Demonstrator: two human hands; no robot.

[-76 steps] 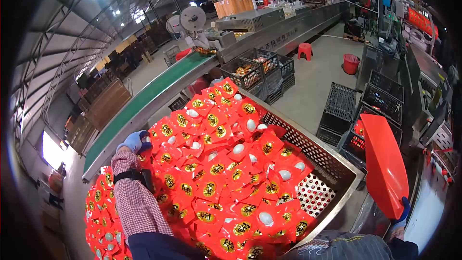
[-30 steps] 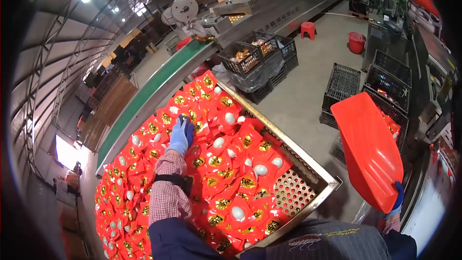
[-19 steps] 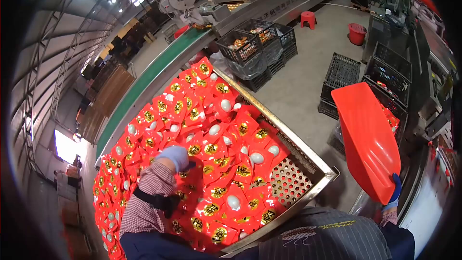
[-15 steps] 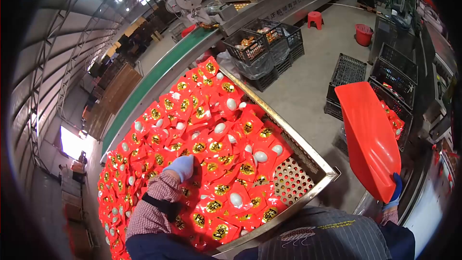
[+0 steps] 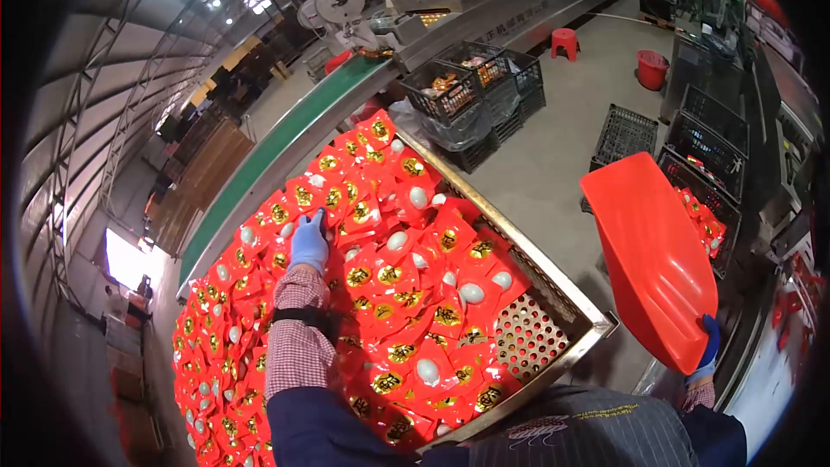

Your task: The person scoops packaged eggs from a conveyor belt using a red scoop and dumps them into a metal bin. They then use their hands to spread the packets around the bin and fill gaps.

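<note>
A deep metal tray with a perforated bottom (image 5: 529, 334) is heaped with red packets (image 5: 389, 275) bearing gold labels; pale egg-like shapes show on some of them. My left hand (image 5: 309, 246), in a blue glove, lies on the heap toward its far left part. Its fingers stretch forward onto the packets, and no packet shows lifted in it. At the right, my right hand (image 5: 707, 348), also gloved in blue, grips the near end of a large red plastic scoop (image 5: 653, 264). That scoop is held tilted beyond the tray's right side, with its inside facing up.
A green conveyor belt (image 5: 268, 169) runs along the tray's far left side. Black crates (image 5: 441, 91) with packets stand beyond the tray. More black crates (image 5: 627, 134) are at the right, near a red bucket (image 5: 652, 69) and a red stool (image 5: 565, 41).
My left hand has moved forward across the heap, and its fingers have stretched out from a more curled shape. The scoop in my right hand has shifted slightly left.
</note>
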